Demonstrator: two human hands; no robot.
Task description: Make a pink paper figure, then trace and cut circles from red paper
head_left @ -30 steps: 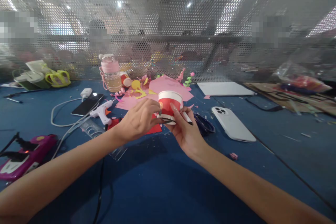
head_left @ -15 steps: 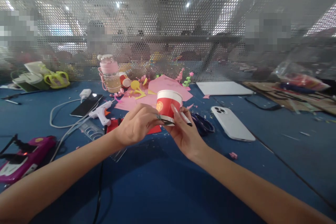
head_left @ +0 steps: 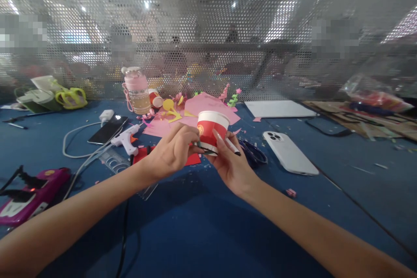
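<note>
My right hand (head_left: pixel 233 163) is wrapped round a red and white paper cup (head_left: pixel 213 128), held upright above the table. A white marker with a black tip or cap (head_left: pixel 233 147) sticks out between the same hand's fingers. My left hand (head_left: pixel 174 150) is closed in a pinch at the cup's lower left edge, on a thin dark strip (head_left: pixel 206 150) that runs along the cup's base. Its fingertips partly hide that strip. Behind and below the hands lies red paper (head_left: pixel 192 159), and dark-handled scissors (head_left: pixel 256 153) rest right of the cup.
A white glue gun (head_left: pixel 125 139), a black phone (head_left: pixel 108 129) and a clear ruler (head_left: pixel 114 160) lie left. Pink paper (head_left: pixel 205 106) and a pink bottle (head_left: pixel 136 89) stand behind. At right are a white phone (head_left: pixel 289 153) and white board (head_left: pixel 278 109). A purple device (head_left: pixel 35 195) sits front left.
The cup has shifted slightly right and turned, so its gold emblem shows less. My left hand stays at the cup's base with its fingers moved a little; the right hand keeps its grip.
</note>
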